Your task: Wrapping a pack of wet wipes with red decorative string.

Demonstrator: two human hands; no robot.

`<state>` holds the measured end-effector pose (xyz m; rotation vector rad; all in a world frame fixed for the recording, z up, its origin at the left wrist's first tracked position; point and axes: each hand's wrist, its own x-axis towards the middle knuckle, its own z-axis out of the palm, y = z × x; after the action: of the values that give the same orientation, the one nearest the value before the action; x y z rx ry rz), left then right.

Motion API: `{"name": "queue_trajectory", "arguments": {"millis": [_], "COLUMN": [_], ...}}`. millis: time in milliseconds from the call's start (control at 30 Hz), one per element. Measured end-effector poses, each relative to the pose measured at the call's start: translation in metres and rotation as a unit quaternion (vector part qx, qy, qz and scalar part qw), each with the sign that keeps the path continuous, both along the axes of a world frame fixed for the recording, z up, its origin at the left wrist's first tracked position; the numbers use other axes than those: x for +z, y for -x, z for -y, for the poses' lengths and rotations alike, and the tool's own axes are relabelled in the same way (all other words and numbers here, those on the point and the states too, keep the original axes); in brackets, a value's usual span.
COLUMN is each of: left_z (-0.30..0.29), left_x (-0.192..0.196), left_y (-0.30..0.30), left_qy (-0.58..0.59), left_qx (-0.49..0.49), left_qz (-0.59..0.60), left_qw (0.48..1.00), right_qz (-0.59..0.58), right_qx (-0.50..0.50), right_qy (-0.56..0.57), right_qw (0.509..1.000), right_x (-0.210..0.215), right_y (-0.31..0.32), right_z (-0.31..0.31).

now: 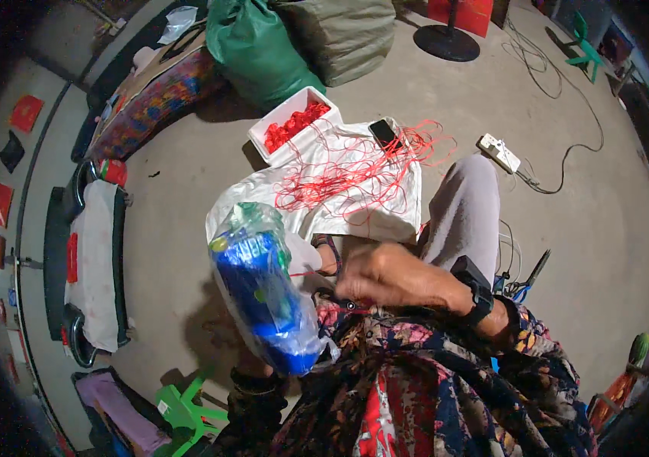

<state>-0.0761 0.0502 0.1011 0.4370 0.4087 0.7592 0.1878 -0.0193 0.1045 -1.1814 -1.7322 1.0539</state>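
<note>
I see the right hand [385, 278] pinched together on a red string [305, 273] just beside the clear bag of blue items [267, 293]; the left hand is hidden under this bag, grip unclear; beyond them, many red strings [355, 171] wait loose on the white cloth [263, 199], so much work remains, I judge.

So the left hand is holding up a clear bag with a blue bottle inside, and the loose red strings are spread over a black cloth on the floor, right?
Not quite. The head view shows the red strings lying on a white cloth, not a black one. The rest holds: the left hand holds up a clear bag with a blue bottle inside.
</note>
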Motion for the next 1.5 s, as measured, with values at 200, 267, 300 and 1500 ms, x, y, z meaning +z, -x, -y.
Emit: {"name": "queue_trajectory", "arguments": {"millis": [200, 267, 300, 1500], "left_z": [0.023, 0.029, 0.028, 0.032], "left_x": [0.056, 0.088, 0.1, 0.021], "left_y": [0.012, 0.006, 0.001, 0.001], "left_qy": [-0.071, -0.071, -0.064, -0.09], "left_qx": [0.018, -0.013, -0.035, -0.349], "left_qz": [-0.192, -0.246, -0.265, -0.407], "left_qw": [0.979, 0.966, 0.961, 0.839], "right_qz": [-0.261, -0.272, -0.242, 0.064], "right_qx": [0.094, 0.152, 0.127, 0.058], "right_qy": [0.084, 0.163, 0.106, 0.032], "right_qw": [0.957, 0.936, 0.956, 0.996], "right_x": [0.015, 0.0, 0.007, -0.043], "right_y": [0.033, 0.031, 0.028, 0.022], "right_z": [-0.02, -0.009, -0.005, 0.076]}}
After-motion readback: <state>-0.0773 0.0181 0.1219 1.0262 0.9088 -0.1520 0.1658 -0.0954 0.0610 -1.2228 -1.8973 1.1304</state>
